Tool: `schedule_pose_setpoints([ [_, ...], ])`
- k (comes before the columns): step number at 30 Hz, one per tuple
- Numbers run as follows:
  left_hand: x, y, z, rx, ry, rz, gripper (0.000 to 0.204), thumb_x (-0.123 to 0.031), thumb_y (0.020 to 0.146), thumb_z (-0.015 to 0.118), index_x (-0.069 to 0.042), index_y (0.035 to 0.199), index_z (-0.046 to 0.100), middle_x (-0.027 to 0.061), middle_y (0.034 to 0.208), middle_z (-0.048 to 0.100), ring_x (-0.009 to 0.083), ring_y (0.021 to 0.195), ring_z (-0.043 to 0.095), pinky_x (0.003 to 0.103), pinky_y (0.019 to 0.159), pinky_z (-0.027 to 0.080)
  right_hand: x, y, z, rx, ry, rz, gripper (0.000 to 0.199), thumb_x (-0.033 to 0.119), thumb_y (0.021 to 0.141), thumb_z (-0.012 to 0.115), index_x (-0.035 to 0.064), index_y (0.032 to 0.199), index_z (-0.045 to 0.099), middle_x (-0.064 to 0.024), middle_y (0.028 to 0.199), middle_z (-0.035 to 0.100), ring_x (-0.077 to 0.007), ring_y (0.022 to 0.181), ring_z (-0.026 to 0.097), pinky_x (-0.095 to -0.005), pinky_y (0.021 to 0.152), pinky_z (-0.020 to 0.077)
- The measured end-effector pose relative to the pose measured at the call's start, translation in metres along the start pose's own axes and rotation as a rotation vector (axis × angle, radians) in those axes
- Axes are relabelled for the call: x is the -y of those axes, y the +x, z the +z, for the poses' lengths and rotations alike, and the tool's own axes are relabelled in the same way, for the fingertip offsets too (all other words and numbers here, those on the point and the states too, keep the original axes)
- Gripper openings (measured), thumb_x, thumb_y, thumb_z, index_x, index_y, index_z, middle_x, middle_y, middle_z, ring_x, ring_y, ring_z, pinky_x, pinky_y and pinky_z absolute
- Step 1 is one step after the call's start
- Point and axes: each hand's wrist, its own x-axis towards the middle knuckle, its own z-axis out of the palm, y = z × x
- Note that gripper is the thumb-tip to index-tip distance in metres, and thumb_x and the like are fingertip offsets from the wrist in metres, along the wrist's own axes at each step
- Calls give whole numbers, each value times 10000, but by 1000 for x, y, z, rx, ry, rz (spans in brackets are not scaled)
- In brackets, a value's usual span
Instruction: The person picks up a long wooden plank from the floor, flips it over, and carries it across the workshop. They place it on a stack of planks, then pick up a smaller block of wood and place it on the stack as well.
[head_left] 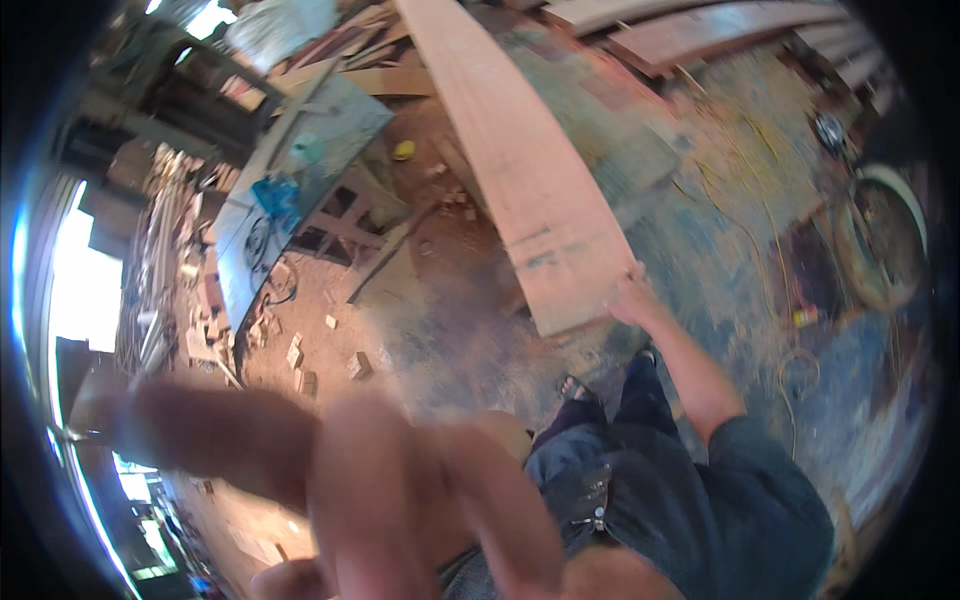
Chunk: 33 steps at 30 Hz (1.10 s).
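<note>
A long, wide wooden board (530, 180) runs from the top of the view down to just ahead of my feet, with dark smudges near its close end. My right hand (632, 298) grips the right edge by that end, its fingers partly hidden at the edge. Very large and blurred, my left hand (400, 490) is raised close to the camera at the lower left. One finger points out to the left while the others are bent and apart. Nothing shows in this hand.
A metal-topped table (290, 180) with a blue tool (278, 200) stands at the left. Wood offcuts (300, 365) lie on the dusty floor. More boards (700, 35) are stacked at the far right. A yellow cord (750, 235) trails near a round tub (880, 240).
</note>
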Motion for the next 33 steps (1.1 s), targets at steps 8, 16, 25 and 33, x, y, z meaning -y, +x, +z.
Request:
schedule_pose_setpoints([
  [8,196,-94,-177,-887,1350,-661,595,-380,960,568,14,1392,456,229,1461,427,367,1379,383,467,1125,320,-58,-18,26,-218,310,-101,711,363,898,617,-67,1420,397,-307,1454,418,-419,1307,481,-451,1074,416],
  [16,318,-231,-271,-1250,1915,-1429,916,-598,879,565,-32,1528,256,230,1572,272,368,1467,251,558,1155,240,-170,11,3,251,386,128,737,441,963,490,-27,1502,306,-326,1411,467,-438,1301,485,-465,1083,393],
  [25,343,-204,-276,-1481,2088,-1382,813,-636,895,520,-53,1448,400,185,1517,376,341,1422,335,567,1102,299,-244,211,-122,116,36,-203,465,202,906,561,9,1329,532,-208,1088,684,-418,1029,638,-490,874,516],
  [33,356,-189,-277,-1526,2028,-1486,835,-571,930,532,18,1483,324,239,1526,337,383,1399,354,460,1156,300,-274,392,-96,320,-180,-173,403,180,846,624,26,1217,590,-221,1297,591,-359,1271,519,-469,1011,452],
])
